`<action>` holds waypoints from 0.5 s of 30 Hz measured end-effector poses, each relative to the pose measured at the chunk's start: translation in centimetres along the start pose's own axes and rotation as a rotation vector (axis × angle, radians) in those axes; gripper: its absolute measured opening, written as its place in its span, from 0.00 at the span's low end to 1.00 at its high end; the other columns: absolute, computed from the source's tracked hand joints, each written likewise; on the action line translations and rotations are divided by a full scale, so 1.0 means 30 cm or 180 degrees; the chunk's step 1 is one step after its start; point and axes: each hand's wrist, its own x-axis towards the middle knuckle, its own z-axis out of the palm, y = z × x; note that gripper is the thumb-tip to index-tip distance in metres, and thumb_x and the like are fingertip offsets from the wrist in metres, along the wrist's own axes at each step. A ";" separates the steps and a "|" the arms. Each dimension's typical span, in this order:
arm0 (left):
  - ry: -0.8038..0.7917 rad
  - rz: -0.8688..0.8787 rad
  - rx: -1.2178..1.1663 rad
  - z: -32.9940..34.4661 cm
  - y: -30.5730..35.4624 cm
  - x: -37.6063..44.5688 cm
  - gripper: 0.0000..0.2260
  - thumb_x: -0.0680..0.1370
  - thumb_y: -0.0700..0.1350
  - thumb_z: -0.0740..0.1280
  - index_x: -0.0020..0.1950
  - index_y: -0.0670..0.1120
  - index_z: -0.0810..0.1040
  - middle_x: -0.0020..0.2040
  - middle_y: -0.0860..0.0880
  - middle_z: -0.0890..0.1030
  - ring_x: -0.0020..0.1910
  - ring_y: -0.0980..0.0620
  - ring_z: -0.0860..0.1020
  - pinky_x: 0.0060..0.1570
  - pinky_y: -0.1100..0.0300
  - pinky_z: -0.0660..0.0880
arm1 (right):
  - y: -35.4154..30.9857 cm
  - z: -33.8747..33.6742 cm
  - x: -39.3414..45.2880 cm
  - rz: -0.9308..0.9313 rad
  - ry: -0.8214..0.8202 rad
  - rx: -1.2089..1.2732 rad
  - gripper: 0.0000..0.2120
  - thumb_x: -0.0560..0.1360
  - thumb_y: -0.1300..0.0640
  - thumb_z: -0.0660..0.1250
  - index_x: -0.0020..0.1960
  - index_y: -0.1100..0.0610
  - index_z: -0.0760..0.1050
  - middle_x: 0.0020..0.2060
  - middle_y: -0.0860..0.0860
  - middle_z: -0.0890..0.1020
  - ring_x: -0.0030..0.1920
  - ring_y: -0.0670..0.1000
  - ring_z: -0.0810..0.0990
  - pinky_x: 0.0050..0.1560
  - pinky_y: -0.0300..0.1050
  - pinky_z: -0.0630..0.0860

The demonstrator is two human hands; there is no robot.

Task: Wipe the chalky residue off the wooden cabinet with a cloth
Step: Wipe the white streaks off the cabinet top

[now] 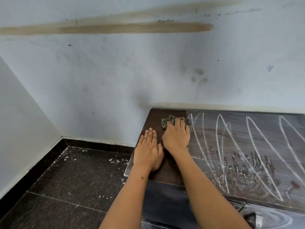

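- Most of the view is a pale blue wall (115,71), stained with a long brown streak (107,28) near the top and a few smudges lower down.
- Below it on the left lies a dark speckled floor (74,176) with scattered white flecks and a black skirting along the wall.
- At lower right stands the wooden cabinet (166,169), dark brown, its back edge against the wall; its flat top serves as the worktop.
- Chalky residue (247,146) covers the greater part of that top: tall looping white lines, a grey haze and smeared patches run from just right of the hands to the frame's right edge. More chalk swirls show on a lower surface at bottom right.
- Only a narrow strip at the cabinet's left end looks clean and dark, so the job seems barely begun, with nearly the whole top left to wipe.
- Left hand (148,151) lies flat on the cleaned strip, fingers straight and together, holding nothing, seemingly bracing.
- Right hand (177,138) sits just beside it, fingers bent over and pressing down on the cloth.
- Cloth (170,121), a small crumpled greenish patterned rag, is bunched under those fingertips near the cabinet's back left corner, at the edge where the chalk begins.
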 end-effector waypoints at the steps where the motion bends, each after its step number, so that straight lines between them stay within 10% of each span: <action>1: 0.0004 0.0001 0.0010 0.001 0.000 0.001 0.25 0.82 0.49 0.46 0.77 0.42 0.44 0.78 0.45 0.44 0.76 0.52 0.42 0.74 0.58 0.39 | 0.004 0.000 0.014 -0.0021 -0.0060 0.0044 0.20 0.77 0.55 0.56 0.67 0.56 0.69 0.70 0.57 0.65 0.72 0.57 0.58 0.73 0.52 0.52; 7: 0.0005 0.0001 -0.0037 -0.002 0.000 -0.001 0.26 0.82 0.49 0.46 0.77 0.42 0.45 0.78 0.46 0.44 0.76 0.52 0.42 0.74 0.58 0.39 | 0.022 -0.033 0.147 -0.0044 -0.0711 0.0182 0.26 0.78 0.53 0.57 0.75 0.57 0.58 0.76 0.57 0.52 0.76 0.56 0.46 0.76 0.52 0.44; 15: -0.0043 0.0010 0.0061 0.003 0.001 0.002 0.25 0.82 0.49 0.46 0.77 0.42 0.44 0.78 0.45 0.44 0.76 0.52 0.42 0.74 0.58 0.40 | 0.038 -0.028 -0.148 -0.0107 -0.0235 0.0226 0.26 0.78 0.50 0.54 0.74 0.54 0.58 0.76 0.56 0.55 0.76 0.54 0.49 0.75 0.50 0.45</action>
